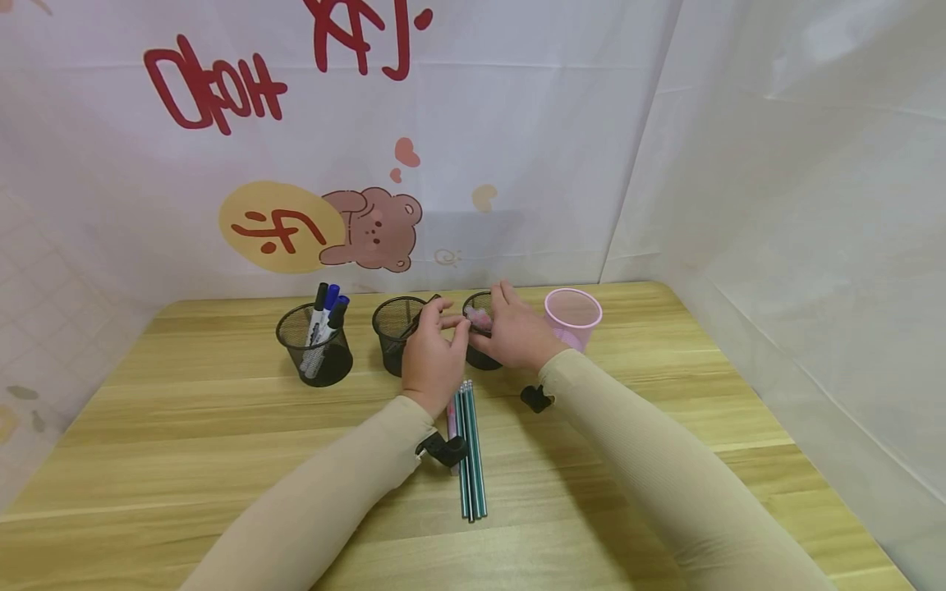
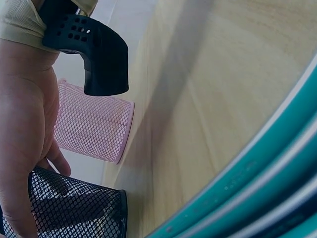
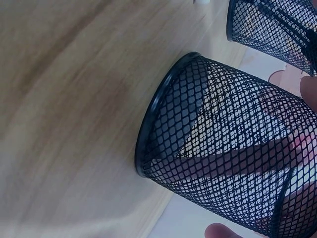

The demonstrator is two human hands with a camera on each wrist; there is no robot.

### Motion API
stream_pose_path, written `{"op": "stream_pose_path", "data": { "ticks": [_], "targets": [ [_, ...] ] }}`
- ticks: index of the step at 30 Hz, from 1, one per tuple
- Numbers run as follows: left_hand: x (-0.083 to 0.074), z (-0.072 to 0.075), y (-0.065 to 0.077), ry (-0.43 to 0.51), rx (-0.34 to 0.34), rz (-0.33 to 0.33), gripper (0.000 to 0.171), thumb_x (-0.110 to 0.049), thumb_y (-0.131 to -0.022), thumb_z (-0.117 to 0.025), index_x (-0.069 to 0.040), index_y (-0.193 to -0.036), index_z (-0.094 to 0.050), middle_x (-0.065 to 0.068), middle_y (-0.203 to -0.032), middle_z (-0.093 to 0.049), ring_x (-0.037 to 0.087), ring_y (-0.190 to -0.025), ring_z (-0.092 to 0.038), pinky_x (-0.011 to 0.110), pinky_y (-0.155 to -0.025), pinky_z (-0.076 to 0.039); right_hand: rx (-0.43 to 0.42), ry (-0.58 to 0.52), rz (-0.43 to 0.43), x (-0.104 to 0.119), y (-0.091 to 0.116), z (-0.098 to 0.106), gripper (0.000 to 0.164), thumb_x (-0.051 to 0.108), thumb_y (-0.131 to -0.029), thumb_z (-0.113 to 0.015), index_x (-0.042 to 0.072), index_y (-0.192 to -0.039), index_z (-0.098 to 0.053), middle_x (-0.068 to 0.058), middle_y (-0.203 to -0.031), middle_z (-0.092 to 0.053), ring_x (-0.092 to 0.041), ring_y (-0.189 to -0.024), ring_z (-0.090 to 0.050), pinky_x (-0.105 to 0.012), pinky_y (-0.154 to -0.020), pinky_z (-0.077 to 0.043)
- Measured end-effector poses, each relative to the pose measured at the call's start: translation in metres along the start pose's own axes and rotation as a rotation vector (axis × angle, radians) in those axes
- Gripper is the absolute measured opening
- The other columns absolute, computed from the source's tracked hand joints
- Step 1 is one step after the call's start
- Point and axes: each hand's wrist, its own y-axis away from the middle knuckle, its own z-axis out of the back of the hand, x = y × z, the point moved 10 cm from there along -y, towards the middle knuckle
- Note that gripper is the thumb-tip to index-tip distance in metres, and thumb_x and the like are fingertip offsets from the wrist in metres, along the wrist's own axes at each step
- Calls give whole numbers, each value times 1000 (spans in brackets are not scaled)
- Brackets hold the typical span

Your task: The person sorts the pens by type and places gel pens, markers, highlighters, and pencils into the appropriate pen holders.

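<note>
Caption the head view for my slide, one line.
Left hand and right hand at a black mesh cup, teal pencils lying on the wooden table.

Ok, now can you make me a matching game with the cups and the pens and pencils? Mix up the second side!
Things
1. Round black mesh cup, third from the left
2. Round pink mesh cup
3. Thin striped teal pencils
4. White markers with dark caps

Where or how
A. Lying on the light wooden table
B. At the right end of the row
C. Standing in the leftmost black mesh cup
D. Has something fluffy and pink at its mouth

Right pairs: 1-D, 2-B, 3-A, 4-C
</note>
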Motion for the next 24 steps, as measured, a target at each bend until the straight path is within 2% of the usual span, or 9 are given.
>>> {"op": "stream_pose_path", "data": {
  "ticks": [14,18,21,24],
  "targets": [
    [3,1,4,23,31,15,40,-29,-106,-62,-14,-142,-55,3,-123,-78,15,-68,-67,33,-59,-52,-3,-1,-32,-3,-1,-2,106,66,-98,-59,-5,-165,-17,-27,-173,-16,-45,-153,-39,-51,-121,-42],
    [4,1,5,1,55,10,40,-31,-106,-62,-14,-141,-56,3,-125,-77,13,-69,-66,31,-63,-52,-4,-4,-32,-3,0,-2,106,66,-98,-59,-5,-165,-16,-27,-173,-16,-44,-153,-40,-51,-122,-42],
    [5,0,6,-27,80,4,38,-30,-105,-63,-13,-138,-58,4,-126,-76,15,-64,-62,33,-61,-51,-4,-6,-32,-3,0,-1,107,65,-97,-60,-5,-165,-16,-27,-174,-15,-44,-153,-40,-50,-122,-41],
    [6,0,9,-69,109,-2,36,-31,-104,-65,-13,-135,-62,4,-127,-76,20,-69,-67,37,-65,-53,-5,-4,-29,-3,-1,-1,107,63,-97,-63,-6,-165,-16,-28,-173,-15,-44,-153,-39,-50,-122,-41]
  ]
}}
